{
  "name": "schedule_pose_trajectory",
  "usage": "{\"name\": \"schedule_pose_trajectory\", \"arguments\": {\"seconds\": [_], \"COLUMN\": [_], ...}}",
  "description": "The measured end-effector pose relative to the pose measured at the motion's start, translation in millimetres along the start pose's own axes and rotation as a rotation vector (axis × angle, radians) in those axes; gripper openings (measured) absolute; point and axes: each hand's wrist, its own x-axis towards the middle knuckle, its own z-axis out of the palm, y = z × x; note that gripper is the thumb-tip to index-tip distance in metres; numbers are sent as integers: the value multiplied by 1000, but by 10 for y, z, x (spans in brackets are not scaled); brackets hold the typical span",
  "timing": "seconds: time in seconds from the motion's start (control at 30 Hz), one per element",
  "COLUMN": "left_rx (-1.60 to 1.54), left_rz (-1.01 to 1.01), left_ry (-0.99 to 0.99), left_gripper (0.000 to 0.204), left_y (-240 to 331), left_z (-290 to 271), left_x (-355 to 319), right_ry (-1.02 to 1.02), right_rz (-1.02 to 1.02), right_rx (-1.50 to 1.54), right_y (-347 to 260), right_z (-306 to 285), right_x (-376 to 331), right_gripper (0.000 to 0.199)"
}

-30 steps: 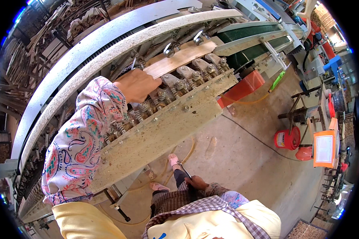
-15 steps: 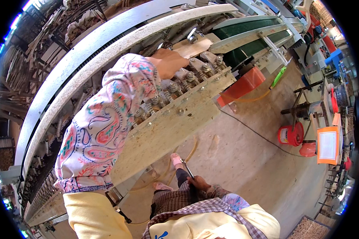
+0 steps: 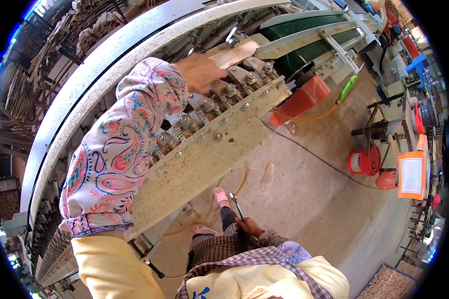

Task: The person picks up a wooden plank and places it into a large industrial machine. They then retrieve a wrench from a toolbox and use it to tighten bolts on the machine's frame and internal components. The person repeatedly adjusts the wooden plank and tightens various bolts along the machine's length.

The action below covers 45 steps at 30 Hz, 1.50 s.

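Note:
My left hand reaches into the machine with its fingers curled at the near end of a pale wooden board; the fingertips are partly hidden. The board lies between rows of rollers and spring-loaded bolts, its far end jagged. Low in front of my body, my right hand is closed around a metal wrench, whose open jaw points up and away from me.
A long dusty metal rail edges the machine on my side. Beyond the board runs a green conveyor belt. An orange-red chute sticks out below it. On the floor stand a red bucket and a dark cable.
The view has shifted slightly, so the machine sits a little higher and further left. My left hand stays at the board, and the wrench jaw has tipped slightly upward.

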Motion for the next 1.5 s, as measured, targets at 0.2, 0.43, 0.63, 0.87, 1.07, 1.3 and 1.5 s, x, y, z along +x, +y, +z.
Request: {"name": "schedule_pose_trajectory", "arguments": {"seconds": [0.2, 0.43, 0.63, 0.87, 1.07, 1.3, 1.5], "left_rx": [-51, -183, -695, -81, 47, 86, -172], "left_rz": [-30, -146, -380, -46, -57, -29, -312], "left_ry": [-33, 31, -61, -36, -84, -2, 88], "left_gripper": [33, 37, 24, 37, 32, 20, 25], "left_y": [20, -70, 103, -22, 106, 117, 32], "left_z": [-2, -97, -160, -84, -221, -194, -114], "left_x": [-19, 119, 546, 606, 636, 616, 449], "right_ry": [-38, 24, 4, 35, 108, 79, -15], "right_rz": [14, 25, 211, 22, 17, 46, 179], "right_rx": [-23, -30, -10, -12, 11, 2, -28], "right_y": [-61, 48, 362, -57, -164, -15, 185], "right_z": [-33, 24, 202, -51, -20, -9, 51], "right_x": [37, 90, 99, -31, -93, -76, 123], "right_gripper": [66, 67, 55, 61, 61, 65, 56]}}
